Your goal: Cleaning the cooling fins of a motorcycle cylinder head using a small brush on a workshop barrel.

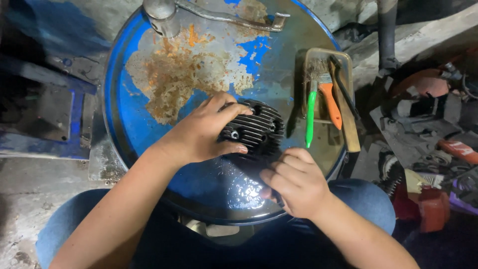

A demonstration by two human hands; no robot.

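A black finned metal engine part (258,130) lies on top of a round blue drum lid (129,109) with rusty patches. My left hand (201,132) grips the part's left side, fingers over its fins and thumb beneath. My right hand (294,182) sits just below and right of the part with fingers curled tight; a small dark tool end shows under the fist, too hidden to name. A wet shiny patch (244,192) lies on the lid beside that hand.
A small tray (348,65) at the lid's right edge holds a green-handled brush (310,117), an orange-handled brush (331,102) and a wooden-handled tool (347,124). A metal cylinder with a lever (164,15) stands at the back. Cluttered parts and red pieces (430,206) lie right.
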